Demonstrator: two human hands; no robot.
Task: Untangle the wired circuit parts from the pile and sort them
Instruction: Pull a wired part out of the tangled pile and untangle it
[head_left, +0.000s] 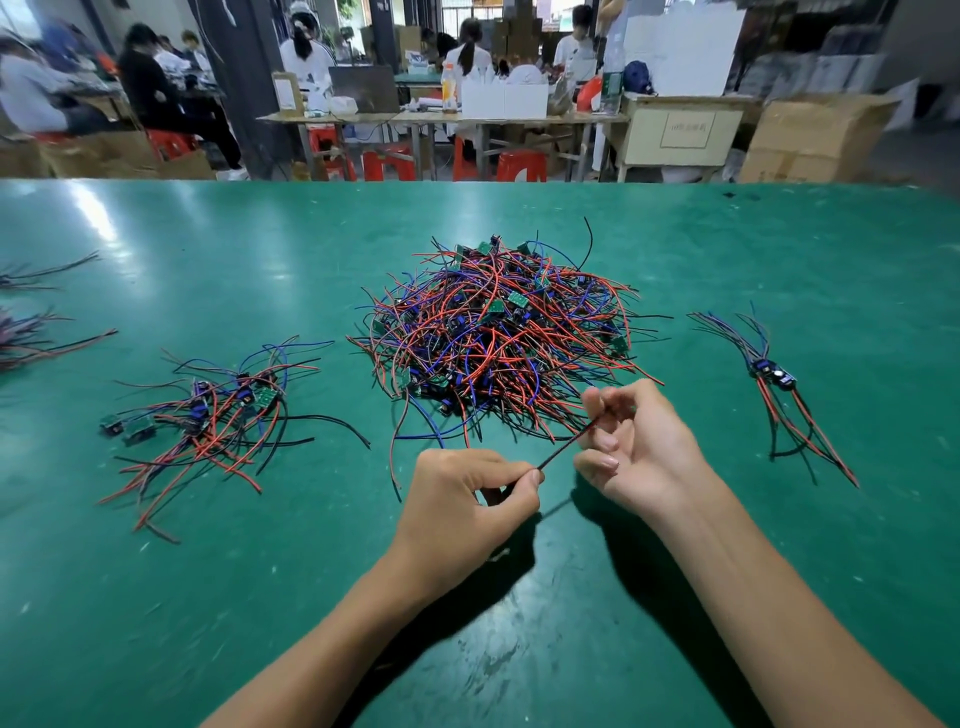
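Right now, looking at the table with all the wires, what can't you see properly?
- Head view, right hand: curled fingers hide what it holds at the far end of the taut wire.
- Left hand: the wire's near end vanishes in its pinch.
- Big pile: wires cover most circuit boards.
- Wire bundles at the left edge: cut off by the frame.
- Sign on the cream cabinet: too blurred to read.

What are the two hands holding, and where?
A thin wire. The left hand pinches its near end; the right hand grips it farther up, toward the pile.
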